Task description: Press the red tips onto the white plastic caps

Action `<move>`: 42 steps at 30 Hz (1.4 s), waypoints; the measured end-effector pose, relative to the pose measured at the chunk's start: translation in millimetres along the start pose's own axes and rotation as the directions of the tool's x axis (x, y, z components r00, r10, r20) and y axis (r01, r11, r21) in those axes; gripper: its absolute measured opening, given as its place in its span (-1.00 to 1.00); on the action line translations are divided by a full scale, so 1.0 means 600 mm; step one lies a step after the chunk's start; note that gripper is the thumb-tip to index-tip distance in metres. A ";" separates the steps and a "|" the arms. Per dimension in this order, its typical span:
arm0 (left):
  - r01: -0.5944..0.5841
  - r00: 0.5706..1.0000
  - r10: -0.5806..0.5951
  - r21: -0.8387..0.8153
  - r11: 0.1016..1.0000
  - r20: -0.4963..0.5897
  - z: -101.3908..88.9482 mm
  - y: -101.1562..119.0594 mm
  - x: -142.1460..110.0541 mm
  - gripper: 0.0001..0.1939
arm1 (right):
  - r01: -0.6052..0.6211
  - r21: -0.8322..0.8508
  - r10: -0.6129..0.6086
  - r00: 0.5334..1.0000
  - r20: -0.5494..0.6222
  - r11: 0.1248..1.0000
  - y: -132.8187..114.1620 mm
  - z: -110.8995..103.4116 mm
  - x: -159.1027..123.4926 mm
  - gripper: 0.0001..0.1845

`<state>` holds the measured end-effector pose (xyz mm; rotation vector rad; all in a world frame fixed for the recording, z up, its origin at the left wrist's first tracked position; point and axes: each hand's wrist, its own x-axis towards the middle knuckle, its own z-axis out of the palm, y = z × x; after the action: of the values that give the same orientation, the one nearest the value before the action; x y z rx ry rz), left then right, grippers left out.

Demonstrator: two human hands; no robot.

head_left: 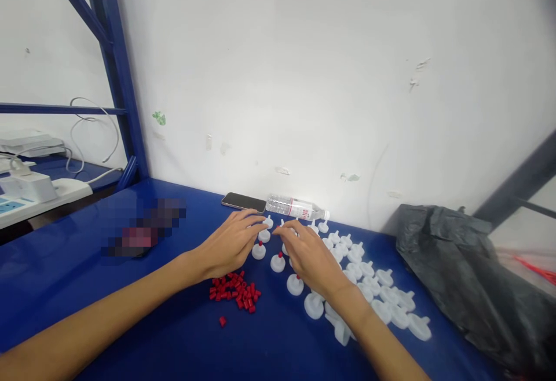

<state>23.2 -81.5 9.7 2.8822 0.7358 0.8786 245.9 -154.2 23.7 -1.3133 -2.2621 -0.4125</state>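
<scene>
My left hand [234,242] reaches over the back of the white pieces, its fingers stretched out and apart beside a white spouted cap [264,235]; I see nothing held in it. Fingers of my right hand [310,256] are bent together over the same group, with a bit of red, seemingly a small red cap [278,228], at their tips. Nearer me stand white spouted caps with red tips, such as this one [278,263]. A pile of small red caps [237,289] lies below my left hand. My right hand hides several white pieces.
Many white spouted caps [382,311] spread to the right on the blue table [174,334]. A phone [244,202] and a lying plastic bottle [295,206] are by the wall. A black plastic bag [460,277] sits at right, a power strip [65,194] at left.
</scene>
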 end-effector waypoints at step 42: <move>0.194 0.950 -0.259 -0.314 0.929 -0.177 -0.024 0.022 0.014 -0.84 | -0.176 0.075 0.171 0.983 0.072 0.982 0.003 -0.025 -0.003 -0.47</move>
<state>27.5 -90.6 28.3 2.4108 0.8539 1.1687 252.1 -161.8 35.0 -1.4865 -2.1697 -0.2169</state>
